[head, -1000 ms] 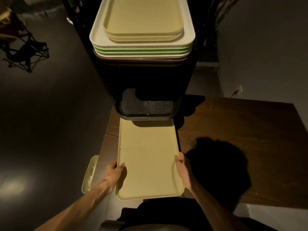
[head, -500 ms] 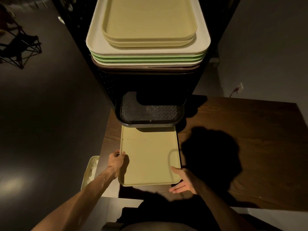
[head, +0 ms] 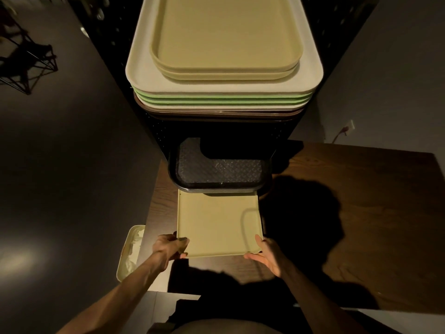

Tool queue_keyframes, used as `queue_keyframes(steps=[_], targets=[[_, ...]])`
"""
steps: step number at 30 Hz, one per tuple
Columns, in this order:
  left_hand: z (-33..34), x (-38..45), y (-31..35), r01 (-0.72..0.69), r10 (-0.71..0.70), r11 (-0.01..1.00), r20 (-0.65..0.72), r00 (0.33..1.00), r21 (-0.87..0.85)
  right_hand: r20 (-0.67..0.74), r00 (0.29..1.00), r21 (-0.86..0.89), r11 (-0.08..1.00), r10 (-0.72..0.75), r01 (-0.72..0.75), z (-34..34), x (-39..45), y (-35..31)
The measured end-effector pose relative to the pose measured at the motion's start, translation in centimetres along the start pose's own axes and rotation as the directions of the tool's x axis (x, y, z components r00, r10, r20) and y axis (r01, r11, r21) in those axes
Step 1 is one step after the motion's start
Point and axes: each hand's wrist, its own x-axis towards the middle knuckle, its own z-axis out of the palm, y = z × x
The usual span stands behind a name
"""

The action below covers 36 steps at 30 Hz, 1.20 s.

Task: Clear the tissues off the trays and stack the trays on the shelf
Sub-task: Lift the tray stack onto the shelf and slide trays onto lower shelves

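A bare yellow tray (head: 216,222) lies over the wooden table, its far end under the black tray stack (head: 218,169) on the dark shelf's lower level. My left hand (head: 168,247) grips the tray's near left corner. My right hand (head: 267,255) is at the near right corner, palm up, with fingers under the edge and the thumb on the rim. On top of the shelf sits a tall stack of trays (head: 224,92): two yellow ones on a white one, then green, white and brown ones. No tissue lies on the held tray.
A pale bin (head: 131,251) holding crumpled white tissues stands on the floor left of the table. The brown wooden table (head: 361,213) stretches to the right. A black wire-frame object (head: 26,61) stands on the dark floor at far left.
The yellow tray has slid away from me, further under the black trays. My right hand moved from the tray's right edge to its near right corner; my left hand went to the near left corner.
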Motion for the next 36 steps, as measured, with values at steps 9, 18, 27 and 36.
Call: queue_keyframes(steps=[9,18,27,36], targets=[[1.0,-0.2,4.8,-0.079,0.068,0.971,-0.058,0.996,-0.226,0.052,0.998,0.036,0.999,-0.041,0.039,1.7,2.7,-4.2],[1.4,0.2,6.7,-0.069,0.056,0.931,-0.046,0.997,-0.358,-0.067,0.991,0.010,0.993,-0.114,0.115,1.4,7.8,-3.6],[1.5,-0.4,6.8,-0.062,0.058,0.924,-0.022,0.998,-0.377,0.037,0.991,0.037,0.991,-0.127,0.126,2.8,3.5,-6.7],[0.8,0.0,5.4,-0.046,0.079,0.917,0.068,0.995,-0.396,0.113,0.992,0.056,0.997,-0.062,0.056,2.7,2.3,-6.4]])
